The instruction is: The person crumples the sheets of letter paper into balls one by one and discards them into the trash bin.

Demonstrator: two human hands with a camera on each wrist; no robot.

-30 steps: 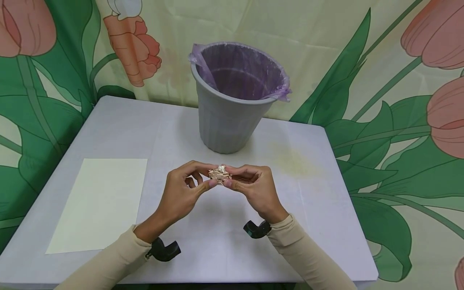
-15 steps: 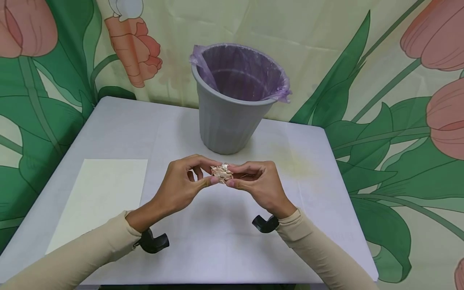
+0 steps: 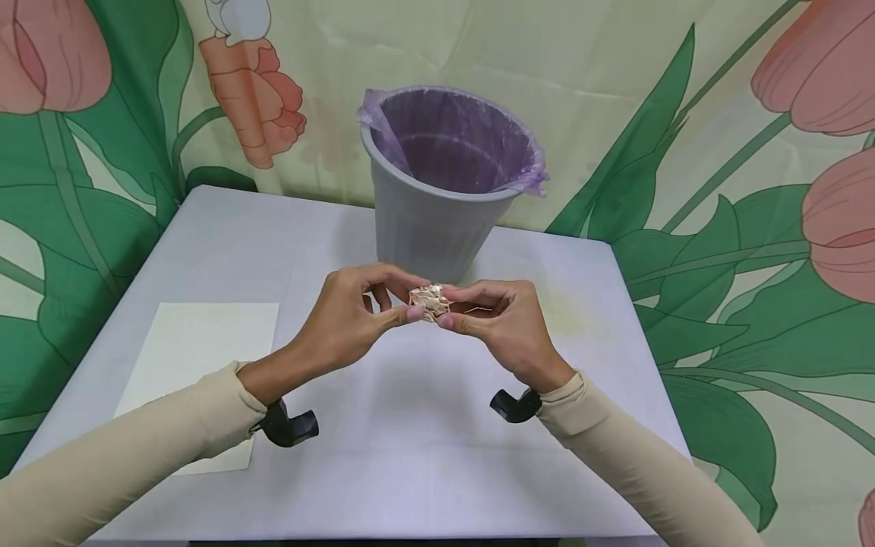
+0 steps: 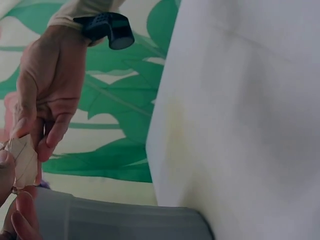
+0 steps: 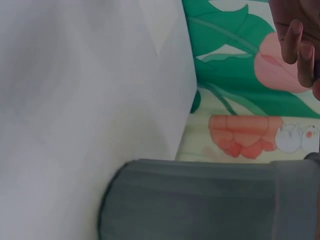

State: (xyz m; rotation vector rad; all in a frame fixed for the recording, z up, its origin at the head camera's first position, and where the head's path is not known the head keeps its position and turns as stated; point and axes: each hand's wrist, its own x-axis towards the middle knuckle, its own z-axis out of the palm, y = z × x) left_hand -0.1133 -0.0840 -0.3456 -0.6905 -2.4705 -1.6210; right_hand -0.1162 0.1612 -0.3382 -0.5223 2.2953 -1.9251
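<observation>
Looks like a small, lumpy, crumpled wad [image 3: 430,302], pale beige and paper-like, creased all over with a few glossy highlights. Sits pinched between the left hand [image 3: 352,315] at nine o'clock and the right hand [image 3: 509,320] at three, raised over the white table [image 3: 424,471].

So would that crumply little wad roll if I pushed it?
Probably not smoothly: the crumpled wad looks lumpy and uneven, so it might wobble and stop. It's likely light, since it's small and the left hand and right hand just pinch it. It may squash easily, as its surface is all folds and creases.
</observation>
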